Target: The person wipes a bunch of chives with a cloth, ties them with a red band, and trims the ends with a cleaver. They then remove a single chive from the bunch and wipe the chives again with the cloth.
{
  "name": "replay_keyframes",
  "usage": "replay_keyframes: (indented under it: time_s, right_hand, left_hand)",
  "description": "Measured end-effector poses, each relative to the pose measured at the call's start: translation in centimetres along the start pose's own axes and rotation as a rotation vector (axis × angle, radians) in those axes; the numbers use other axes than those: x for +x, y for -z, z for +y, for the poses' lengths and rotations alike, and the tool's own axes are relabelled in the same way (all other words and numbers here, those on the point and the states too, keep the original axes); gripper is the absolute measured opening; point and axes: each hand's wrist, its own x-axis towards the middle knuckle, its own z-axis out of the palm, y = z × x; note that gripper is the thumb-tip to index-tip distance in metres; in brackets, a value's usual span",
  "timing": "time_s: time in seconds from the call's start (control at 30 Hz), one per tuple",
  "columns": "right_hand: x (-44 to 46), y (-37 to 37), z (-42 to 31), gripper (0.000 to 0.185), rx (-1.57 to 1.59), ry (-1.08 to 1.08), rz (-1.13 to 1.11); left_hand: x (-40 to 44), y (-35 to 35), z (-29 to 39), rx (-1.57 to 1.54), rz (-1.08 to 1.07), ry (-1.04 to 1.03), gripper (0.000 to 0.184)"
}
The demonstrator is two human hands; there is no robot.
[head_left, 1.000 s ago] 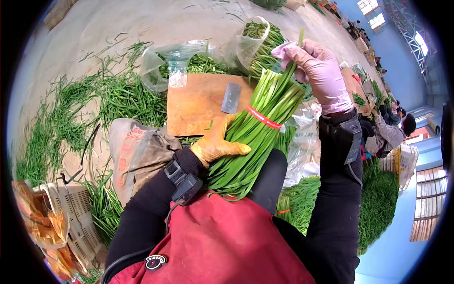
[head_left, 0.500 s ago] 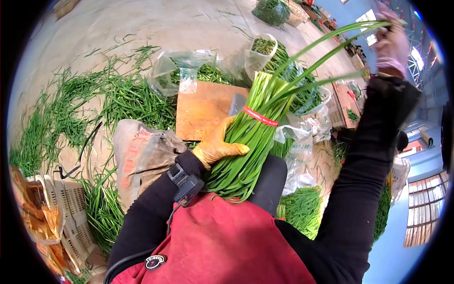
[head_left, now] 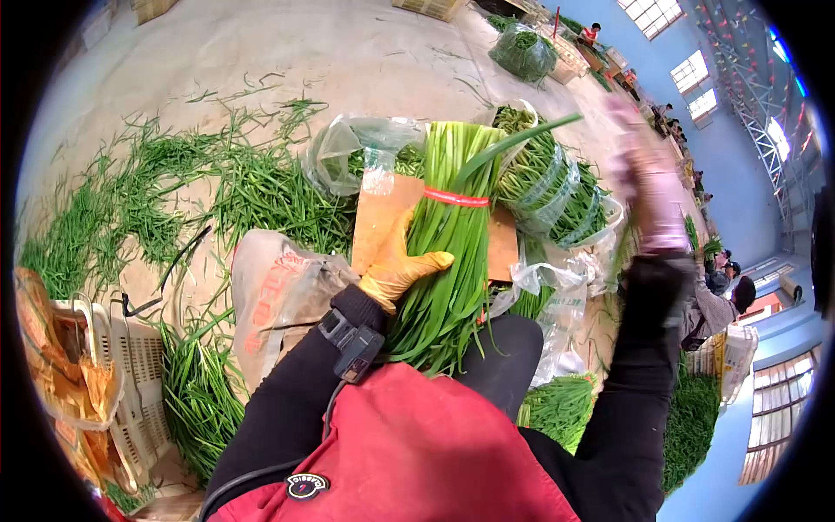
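My left hand (head_left: pixel 400 268), in a yellow glove, is wrapped around a thick bundle of garlic chives (head_left: pixel 445 257) from its left side. A red band (head_left: pixel 457 199) circles the upper part of the bundle, whose pale cut ends point away from me. One long leaf (head_left: pixel 535 135) sticks out of it to the upper right. My right hand (head_left: pixel 648 187), in a pinkish glove, is raised to the right, apart from the bundle. Motion smears its fingers, so whether it holds anything cannot be made out. Behind the bundle, a wooden board (head_left: pixel 374 209) is partly covered.
Loose chives (head_left: pixel 270 196) litter the floor to the left. Plastic bags of chives (head_left: pixel 557 187) stand beyond the board. A stained sack (head_left: pixel 278 296) lies by my left forearm, with a white crate (head_left: pixel 135 383) at lower left. Another person (head_left: pixel 722 304) sits at far right.
My right hand has come down and inward from high at the right. The long leaves it held beside the bundle no longer stretch to it. The bundle now stands more upright in my left hand.
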Motion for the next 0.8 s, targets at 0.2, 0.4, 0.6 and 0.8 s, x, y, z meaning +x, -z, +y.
replay_keyframes:
  time_s: [0.2,0.4,0.6,0.8]
  right_hand:
    - [1.5,-7.1,5.8,0.036,0.307,-0.011,-0.49]
    - [4.1,-8.7,4.9,0.024,0.305,-0.014,-0.319]
    - [11.3,-5.5,-0.7,0.023,0.162,0.41,-0.043]
    - [4.8,-10.4,-14.3,0.041,0.414,0.485,-0.475]
  left_hand:
    - [-0.3,0.7,-0.3,0.05,-0.015,0.025,0.089]
    - [0.0,1.1,-1.1,0.082,-0.063,0.01,0.09]
    - [-0.5,0.9,-1.9,0.062,-0.032,0.043,0.088]
    - [-0.3,1.0,-2.5,-0.019,0.042,0.048,0.083]
